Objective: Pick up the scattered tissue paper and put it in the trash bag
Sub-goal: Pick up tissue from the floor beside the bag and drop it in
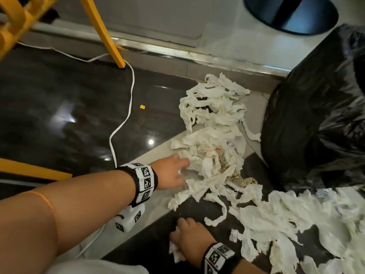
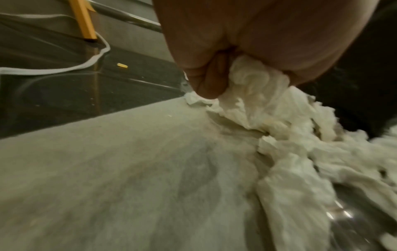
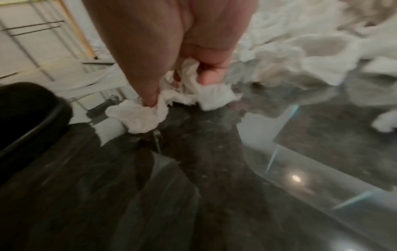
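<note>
White tissue paper (image 1: 211, 123) lies in torn strips and crumpled heaps across the floor, from the wall down to the lower right. A black trash bag (image 1: 320, 115) stands at the right, beside the heap. My left hand (image 1: 173, 171) reaches into the heap's left edge and grips a wad of tissue (image 2: 255, 83) between thumb and curled fingers. My right hand (image 1: 189, 234) is low on the dark floor near the bottom edge and pinches a small crumpled piece of tissue (image 3: 193, 95).
A white cable (image 1: 128, 107) snakes over the dark glossy floor to the left of the heap. Yellow chair legs (image 1: 106, 32) stand at the upper left. A small yellow scrap (image 1: 142, 107) lies on the floor. A metal threshold strip (image 1: 177, 50) runs along the wall.
</note>
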The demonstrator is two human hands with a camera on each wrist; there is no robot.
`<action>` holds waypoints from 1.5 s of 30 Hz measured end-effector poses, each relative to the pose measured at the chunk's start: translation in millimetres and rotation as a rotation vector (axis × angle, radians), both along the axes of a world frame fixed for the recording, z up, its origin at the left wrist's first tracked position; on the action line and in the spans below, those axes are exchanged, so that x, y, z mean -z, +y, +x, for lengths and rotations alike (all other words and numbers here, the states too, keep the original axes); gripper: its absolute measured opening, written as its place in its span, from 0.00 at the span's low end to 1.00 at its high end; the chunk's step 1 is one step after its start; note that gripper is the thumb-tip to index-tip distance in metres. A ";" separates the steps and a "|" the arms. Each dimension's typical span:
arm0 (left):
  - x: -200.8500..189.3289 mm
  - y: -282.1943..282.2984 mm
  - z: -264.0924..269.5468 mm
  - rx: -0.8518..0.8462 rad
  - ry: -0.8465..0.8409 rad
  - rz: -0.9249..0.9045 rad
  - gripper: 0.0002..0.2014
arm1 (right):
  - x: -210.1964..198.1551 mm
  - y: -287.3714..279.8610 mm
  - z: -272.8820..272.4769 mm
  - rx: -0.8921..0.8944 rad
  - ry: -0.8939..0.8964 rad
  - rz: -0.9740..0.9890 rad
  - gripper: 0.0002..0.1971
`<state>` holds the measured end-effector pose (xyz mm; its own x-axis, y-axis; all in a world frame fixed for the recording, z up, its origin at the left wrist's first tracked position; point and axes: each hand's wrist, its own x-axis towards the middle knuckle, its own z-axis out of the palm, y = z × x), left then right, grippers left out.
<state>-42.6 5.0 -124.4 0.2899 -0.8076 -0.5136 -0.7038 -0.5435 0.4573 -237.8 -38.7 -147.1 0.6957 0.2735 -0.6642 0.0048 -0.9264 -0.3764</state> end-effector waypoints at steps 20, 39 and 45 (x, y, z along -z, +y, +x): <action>-10.7 -51.1 -2.4 0.315 -0.209 -0.056 0.10 | -6.7 -139.4 44.6 0.765 -0.035 -0.207 0.19; -17.7 -54.7 5.0 0.304 -0.248 0.124 0.12 | -49.2 -175.8 45.2 1.362 -0.499 0.192 0.10; -11.1 -43.0 8.4 0.204 -0.168 0.033 0.09 | -34.4 -161.8 41.3 1.164 -0.391 0.076 0.15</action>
<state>-34.2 -38.0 -113.3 0.2066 -0.8414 -0.4993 -0.8647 -0.3958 0.3092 -196.5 -200.5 -112.7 0.6993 -0.6143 -0.3654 -0.6850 -0.4299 -0.5881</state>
